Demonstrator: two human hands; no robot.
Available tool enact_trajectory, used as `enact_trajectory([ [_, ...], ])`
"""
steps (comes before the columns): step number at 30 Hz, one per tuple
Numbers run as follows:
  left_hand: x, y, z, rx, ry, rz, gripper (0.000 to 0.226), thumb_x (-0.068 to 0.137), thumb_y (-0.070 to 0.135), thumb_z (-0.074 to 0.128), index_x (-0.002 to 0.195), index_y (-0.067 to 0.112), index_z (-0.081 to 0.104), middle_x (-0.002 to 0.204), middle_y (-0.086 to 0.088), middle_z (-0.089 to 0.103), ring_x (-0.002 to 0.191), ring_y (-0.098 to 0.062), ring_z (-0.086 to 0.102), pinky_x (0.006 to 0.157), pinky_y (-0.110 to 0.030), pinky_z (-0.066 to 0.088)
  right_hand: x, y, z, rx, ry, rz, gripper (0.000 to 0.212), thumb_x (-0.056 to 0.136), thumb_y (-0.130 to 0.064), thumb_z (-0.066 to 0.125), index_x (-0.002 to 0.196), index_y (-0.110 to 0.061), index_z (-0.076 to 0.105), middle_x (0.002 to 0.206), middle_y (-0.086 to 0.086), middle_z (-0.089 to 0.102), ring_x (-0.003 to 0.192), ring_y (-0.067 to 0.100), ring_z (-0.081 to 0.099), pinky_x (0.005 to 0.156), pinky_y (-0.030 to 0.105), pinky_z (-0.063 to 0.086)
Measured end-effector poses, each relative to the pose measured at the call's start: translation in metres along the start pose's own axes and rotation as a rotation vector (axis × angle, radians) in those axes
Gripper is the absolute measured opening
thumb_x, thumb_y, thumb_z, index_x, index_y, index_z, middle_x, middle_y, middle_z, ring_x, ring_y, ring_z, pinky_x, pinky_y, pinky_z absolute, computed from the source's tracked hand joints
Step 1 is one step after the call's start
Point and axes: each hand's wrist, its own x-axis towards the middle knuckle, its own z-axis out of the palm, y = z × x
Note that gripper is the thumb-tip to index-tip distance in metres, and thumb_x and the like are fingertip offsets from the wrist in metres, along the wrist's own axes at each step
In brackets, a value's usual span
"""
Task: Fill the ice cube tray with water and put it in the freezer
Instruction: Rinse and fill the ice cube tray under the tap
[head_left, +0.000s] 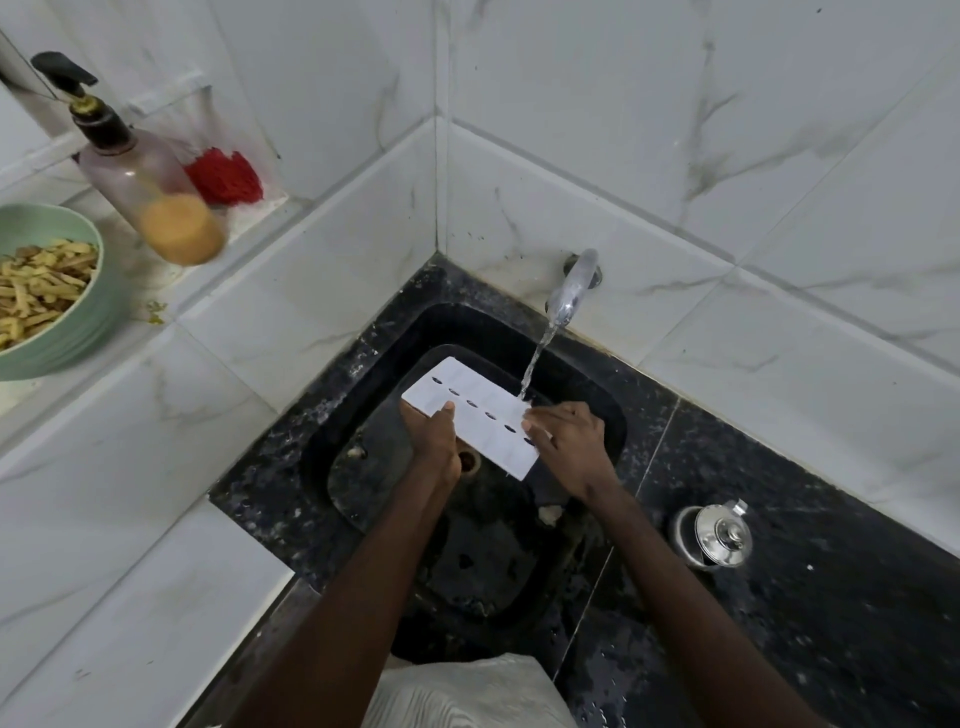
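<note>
A white ice cube tray (475, 397) with a row of small dark holes is held flat over the black sink (400, 332). My left hand (434, 441) grips its near long edge, thumb on top. My right hand (569, 441) holds the right end, fingers over the top. Water runs from the chrome tap (574, 286) on the tiled wall, and the stream (535, 364) lands on the tray's far right edge beside my right fingers.
A drain hole (467, 460) shows under the tray. A steel lidded pot (714, 535) stands on the black counter to the right. On the left ledge are a green bowl of food strips (78, 322), a pump bottle (150, 182) and a red scrubber (226, 176).
</note>
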Motion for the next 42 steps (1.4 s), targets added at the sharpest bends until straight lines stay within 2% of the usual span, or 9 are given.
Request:
enact_trajectory([
  [5, 0.001, -0.009, 0.006, 0.072, -0.049, -0.006, 0.064, 0.097, -0.009, 0.057, 0.152, 0.012, 0.034, 0.144, -0.017, 0.056, 0.122, -0.035, 0.063, 0.101, -0.057, 0.053, -0.001, -0.004, 0.004, -0.048, -0.137, 0.016, 0.046, 0.107, -0.056, 0.035, 0.131, -0.032, 0.066, 0.147, -0.011, 0.055, 0.135, 0.015, 0.03, 0.11, 0.044, 0.017],
  [9, 0.0, -0.001, 0.0, 0.081, 0.03, 0.068, 0.056, 0.094, -0.013, 0.058, 0.144, 0.006, 0.043, 0.135, -0.016, 0.062, 0.114, -0.031, 0.066, 0.092, -0.045, 0.058, -0.001, 0.002, -0.003, -0.065, -0.162, -0.086, 0.039, 0.108, -0.051, 0.04, 0.134, -0.036, 0.065, 0.143, -0.018, 0.058, 0.132, 0.012, 0.033, 0.107, 0.038, 0.014],
  [13, -0.001, -0.009, 0.001, 0.077, 0.026, 0.03, 0.055, 0.095, -0.009, 0.059, 0.145, 0.007, 0.042, 0.138, -0.017, 0.061, 0.118, -0.033, 0.065, 0.099, -0.054, 0.056, 0.007, 0.0, -0.007, -0.198, -0.082, -0.09, 0.04, 0.109, -0.047, 0.033, 0.122, -0.034, 0.069, 0.133, -0.016, 0.063, 0.127, 0.016, 0.038, 0.103, 0.039, 0.019],
  [16, 0.007, -0.006, 0.004, 0.016, 0.023, -0.002, 0.06, 0.095, -0.009, 0.059, 0.148, 0.01, 0.04, 0.141, -0.017, 0.058, 0.122, -0.034, 0.063, 0.101, -0.056, 0.054, 0.011, -0.015, 0.002, -0.12, -0.119, -0.017, 0.054, 0.106, -0.061, 0.032, 0.136, -0.029, 0.064, 0.147, -0.009, 0.056, 0.137, 0.016, 0.031, 0.109, 0.045, 0.018],
  [21, 0.013, 0.0, -0.008, 0.081, 0.043, 0.08, 0.058, 0.094, -0.015, 0.057, 0.146, 0.003, 0.04, 0.135, -0.014, 0.06, 0.117, -0.029, 0.064, 0.089, -0.041, 0.058, 0.012, -0.003, -0.003, 0.03, -0.207, -0.054, 0.037, 0.108, -0.049, 0.042, 0.132, -0.035, 0.067, 0.144, -0.017, 0.058, 0.133, 0.009, 0.031, 0.107, 0.038, 0.012],
  [26, 0.016, 0.007, 0.0, 0.093, 0.068, 0.161, 0.07, 0.097, -0.012, 0.054, 0.156, 0.003, 0.021, 0.155, -0.019, 0.043, 0.137, -0.033, 0.051, 0.114, -0.052, 0.044, 0.018, -0.006, 0.001, -0.042, -0.034, -0.02, 0.04, 0.107, -0.038, 0.038, 0.133, -0.027, 0.066, 0.142, -0.011, 0.059, 0.132, 0.015, 0.035, 0.105, 0.037, 0.015],
  [33, 0.022, 0.009, -0.005, 0.115, 0.09, 0.183, 0.073, 0.098, -0.011, 0.054, 0.158, 0.004, 0.017, 0.159, -0.019, 0.037, 0.14, -0.032, 0.047, 0.117, -0.051, 0.041, 0.019, -0.017, 0.016, -0.026, -0.132, 0.022, 0.047, 0.1, -0.041, 0.033, 0.128, -0.03, 0.069, 0.142, -0.014, 0.06, 0.129, 0.012, 0.036, 0.109, 0.043, 0.019],
  [37, 0.026, 0.013, -0.011, 0.096, 0.098, 0.207, 0.063, 0.097, -0.013, 0.054, 0.151, 0.005, 0.029, 0.149, -0.017, 0.049, 0.13, -0.03, 0.056, 0.104, -0.04, 0.05, 0.017, -0.012, 0.012, -0.113, -0.125, -0.049, 0.053, 0.098, -0.04, 0.027, 0.128, -0.029, 0.069, 0.139, -0.012, 0.062, 0.13, 0.012, 0.039, 0.114, 0.046, 0.015],
  [42, 0.03, 0.014, -0.007, 0.063, 0.079, 0.167, 0.07, 0.097, -0.009, 0.057, 0.157, 0.008, 0.024, 0.154, -0.015, 0.046, 0.133, -0.03, 0.055, 0.109, -0.047, 0.048, 0.024, -0.019, 0.016, 0.012, -0.146, 0.005, 0.049, 0.106, -0.048, 0.035, 0.136, -0.024, 0.065, 0.148, -0.007, 0.056, 0.142, 0.018, 0.035, 0.114, 0.041, 0.017],
])
